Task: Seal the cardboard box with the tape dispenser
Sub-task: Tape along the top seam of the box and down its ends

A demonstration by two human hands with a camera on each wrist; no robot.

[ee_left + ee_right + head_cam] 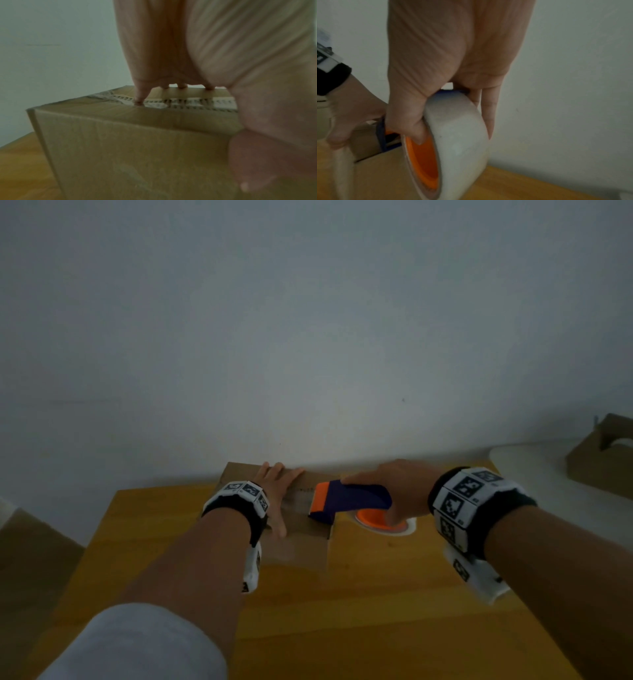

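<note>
Right hand [394,487] gripping tape dispenser [349,501] at box [308,529] edge, left hand [277,491] flat on top

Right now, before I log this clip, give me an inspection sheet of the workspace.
Surface: wooden table, against a pale wall.
Job's things: cardboard box with flaps down; tape dispenser at its right edge.
Clutter: another carton far right.
Grippers: left hand rests flat on the box top; right hand grips the dispenser.
Cables: nothing seen.
Surroundings: bare wall; wrist bands with printed markers.
</note>
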